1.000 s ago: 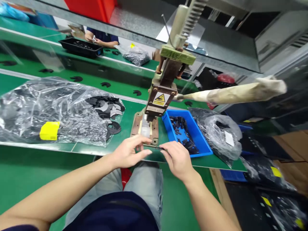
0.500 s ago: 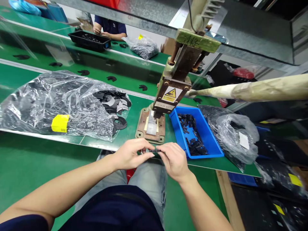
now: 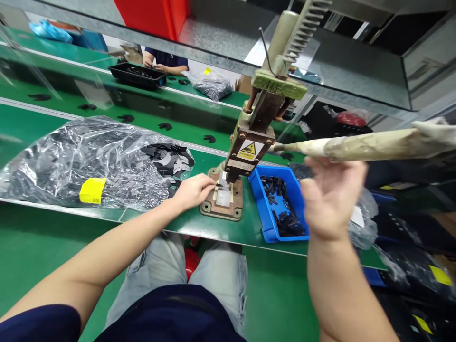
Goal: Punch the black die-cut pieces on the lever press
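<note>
My left hand (image 3: 194, 191) rests at the left edge of the hand press base (image 3: 210, 208), its fingers pinched on a small black part (image 3: 222, 186) lying on the pale fixture under the press head (image 3: 249, 151). My right hand (image 3: 329, 197) is raised and blurred, fingers spread and empty, just below the cloth-wrapped press lever (image 3: 370, 145). A blue bin (image 3: 261, 209) of small black parts stands right of the press.
A clear bag (image 3: 89, 161) of black curved pieces with a yellow label lies at left. Another plastic bag (image 3: 359, 223) sits right of the bin. Black pieces ride the green conveyor behind. A person works at a black tray (image 3: 137, 76) far back.
Both hands held a small black part near the table edge before. My left hand has carried it forward onto the press fixture; my right hand let go and rose toward the lever.
</note>
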`<state>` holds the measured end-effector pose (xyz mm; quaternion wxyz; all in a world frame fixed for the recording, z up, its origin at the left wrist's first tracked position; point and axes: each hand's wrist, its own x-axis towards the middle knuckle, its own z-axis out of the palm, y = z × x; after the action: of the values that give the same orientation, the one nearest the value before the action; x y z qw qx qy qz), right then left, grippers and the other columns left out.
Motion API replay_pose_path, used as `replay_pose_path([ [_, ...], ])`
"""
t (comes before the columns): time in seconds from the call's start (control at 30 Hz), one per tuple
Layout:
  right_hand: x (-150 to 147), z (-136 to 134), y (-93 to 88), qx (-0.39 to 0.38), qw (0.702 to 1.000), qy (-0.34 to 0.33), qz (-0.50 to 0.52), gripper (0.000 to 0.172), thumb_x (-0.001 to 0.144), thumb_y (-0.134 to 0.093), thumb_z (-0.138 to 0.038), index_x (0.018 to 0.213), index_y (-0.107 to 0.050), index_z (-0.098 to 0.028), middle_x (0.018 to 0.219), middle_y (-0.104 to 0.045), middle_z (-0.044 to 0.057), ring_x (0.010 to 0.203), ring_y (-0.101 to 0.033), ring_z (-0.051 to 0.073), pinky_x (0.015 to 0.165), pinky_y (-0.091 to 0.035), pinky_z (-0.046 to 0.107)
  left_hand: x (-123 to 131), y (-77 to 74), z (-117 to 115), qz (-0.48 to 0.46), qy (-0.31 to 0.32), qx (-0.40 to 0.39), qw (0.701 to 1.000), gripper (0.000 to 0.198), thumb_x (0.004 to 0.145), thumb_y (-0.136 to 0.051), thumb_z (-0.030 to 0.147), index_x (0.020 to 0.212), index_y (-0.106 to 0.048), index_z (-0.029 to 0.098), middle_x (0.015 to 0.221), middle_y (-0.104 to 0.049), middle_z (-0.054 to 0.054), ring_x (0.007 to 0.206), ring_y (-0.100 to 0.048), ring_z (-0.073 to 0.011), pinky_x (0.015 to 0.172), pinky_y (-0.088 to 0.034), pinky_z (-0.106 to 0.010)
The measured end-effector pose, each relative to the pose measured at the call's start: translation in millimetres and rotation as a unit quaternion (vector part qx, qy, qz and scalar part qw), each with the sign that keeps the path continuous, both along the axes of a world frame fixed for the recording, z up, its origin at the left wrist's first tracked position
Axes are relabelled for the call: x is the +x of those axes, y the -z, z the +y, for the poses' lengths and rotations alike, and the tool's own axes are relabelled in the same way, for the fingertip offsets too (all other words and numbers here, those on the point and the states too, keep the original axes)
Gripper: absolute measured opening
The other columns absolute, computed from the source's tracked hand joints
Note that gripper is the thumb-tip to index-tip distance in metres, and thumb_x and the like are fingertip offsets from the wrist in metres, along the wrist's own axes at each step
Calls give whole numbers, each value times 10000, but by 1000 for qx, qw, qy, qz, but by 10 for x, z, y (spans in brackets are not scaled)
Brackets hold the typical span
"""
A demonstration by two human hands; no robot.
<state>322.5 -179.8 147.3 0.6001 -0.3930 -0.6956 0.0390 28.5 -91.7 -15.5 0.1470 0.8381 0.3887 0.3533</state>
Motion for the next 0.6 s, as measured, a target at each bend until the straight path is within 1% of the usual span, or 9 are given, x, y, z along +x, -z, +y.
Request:
replay_pose_path([
  [0.03,-13,60,-220,42,998,-35,3,808,821,-800,-568,1501,-444,-314,1463,-536,97,1387,-579,301,1190,-480,592,40,15,84,31,0,8,999,181,1025,-599,284,1095,-759,236,1103,-764,-48,1028,-722,-192,902,-571,-297],
  [0.1,-111,113,-573,77,995,-65,6,735,817,-781,-629,1426,-502,-327,1343,-592,72,1291,-638,285,1154,-502,604,128,22,190,92,10,19,995,211,1025,-580,261,1114,-770,252,1128,-757,-51,1057,-724,-202,903,-576,-298],
  [0.17,-259,79,-744,84,993,-80,23,518,834,-789,-569,1231,-606,-291,1097,-631,39,1039,-697,221,1042,-571,559,204,0,229,138,23,22,990,240,1025,-564,246,1133,-778,266,1144,-752,-55,1054,-726,-210,889,-584,-302],
  [0.2,-331,35,-750,84,992,-82,38,396,854,-784,-516,1119,-626,-267,980,-616,19,917,-684,185,974,-593,523,231,-20,233,152,31,23,988,253,1025,-559,240,1145,-779,270,1152,-749,-58,1059,-726,-213,893,-587,-305],
  [0.27,-444,-96,-614,89,991,-71,66,217,901,-739,-408,933,-609,-238,819,-562,-13,764,-629,142,858,-596,463,259,-68,226,169,52,24,984,281,1024,-544,220,1171,-778,272,1181,-743,-62,1093,-718,-217,921,-588,-311],
  [0.33,-501,-261,-328,93,993,-45,64,190,929,-686,-344,815,-579,-235,738,-548,-19,724,-622,147,823,-585,463,264,-104,210,176,68,19,982,305,1025,-522,199,1178,-778,265,1197,-739,-62,1118,-711,-214,945,-587,-313],
  [0.4,-508,-427,28,93,995,-14,26,219,922,-667,-317,737,-573,-246,692,-563,-15,728,-641,177,881,-583,540,264,-112,188,175,76,9,982,320,1031,-500,192,1175,-779,254,1197,-738,-60,1113,-713,-209,952,-588,-315],
  [0.5,-474,-592,510,73,997,24,-29,185,905,-634,-261,728,-582,-278,687,-585,-14,796,-667,216,1024,-532,662,267,-82,166,158,78,-4,984,326,1041,-483,206,1195,-769,230,1218,-736,-71,1116,-715,-213,970,-586,-327],
  [0.6,-446,-621,762,81,995,40,-36,147,862,-646,-210,746,-595,-284,718,-608,-8,864,-684,236,1059,-509,678,179,-93,232,142,86,-15,986,329,1044,-471,217,1216,-751,223,1232,-741,-68,1139,-708,-214,1004,-572,-330],
])
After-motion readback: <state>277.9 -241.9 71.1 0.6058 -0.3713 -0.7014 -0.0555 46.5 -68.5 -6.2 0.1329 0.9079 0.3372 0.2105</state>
